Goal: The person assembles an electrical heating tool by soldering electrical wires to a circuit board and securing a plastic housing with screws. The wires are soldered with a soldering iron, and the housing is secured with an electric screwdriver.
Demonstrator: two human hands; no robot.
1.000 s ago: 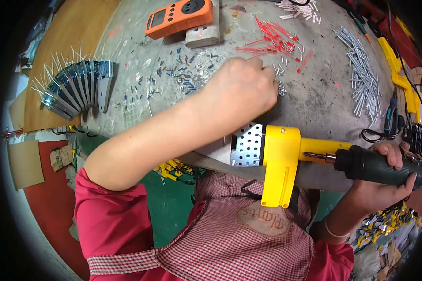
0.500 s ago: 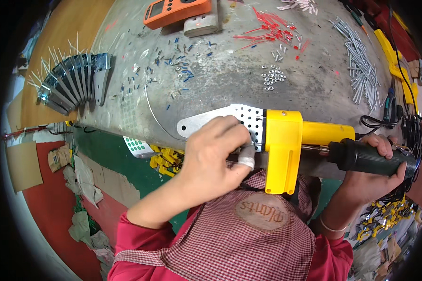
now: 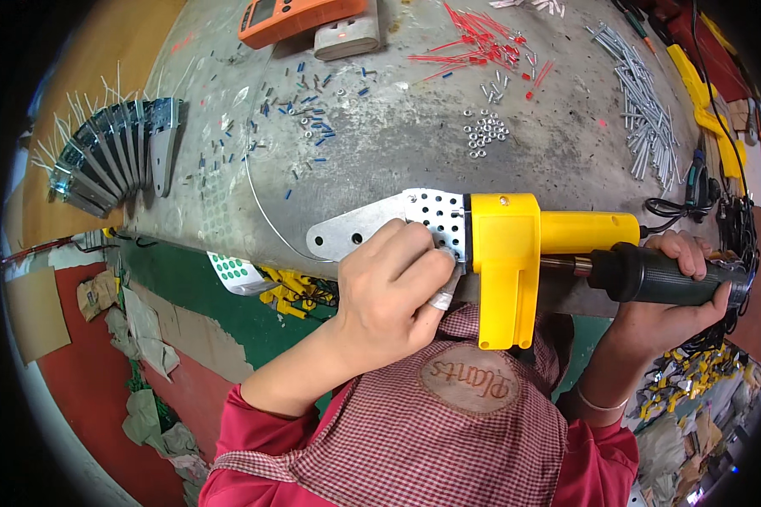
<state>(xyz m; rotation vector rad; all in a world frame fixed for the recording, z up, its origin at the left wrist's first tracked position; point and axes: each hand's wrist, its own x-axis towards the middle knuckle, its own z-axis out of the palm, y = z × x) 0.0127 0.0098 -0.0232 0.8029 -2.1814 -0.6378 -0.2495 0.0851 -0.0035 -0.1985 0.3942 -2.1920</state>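
Observation:
A yellow plastic tool body (image 3: 503, 253), with a round yellow handle to its right, lies across the table's near edge. From its left side extends a perforated metal sleeve (image 3: 431, 211) carrying a flat, pointed grey metal plate (image 3: 338, 235) with holes. My left hand (image 3: 389, 296) is closed around the sleeve's near side, a white wrap on one finger. My right hand (image 3: 664, 325) grips a black power screwdriver (image 3: 664, 277), held level. Its shaft points left and meets the right side of the yellow body; the tip is hidden there.
Several similar metal plate assemblies (image 3: 118, 152) stand fanned at the left. Small blue sleeves, nuts (image 3: 484, 131), red-wired parts (image 3: 490, 51) and long screws (image 3: 643, 110) lie across the table. An orange meter (image 3: 300, 17) sits at the back. Pliers (image 3: 698, 182) and cables are at right.
My left hand has shifted slightly on the sleeve, uncovering a second hole in the plate. The screwdriver stays against the yellow body. The whole view has moved a little.

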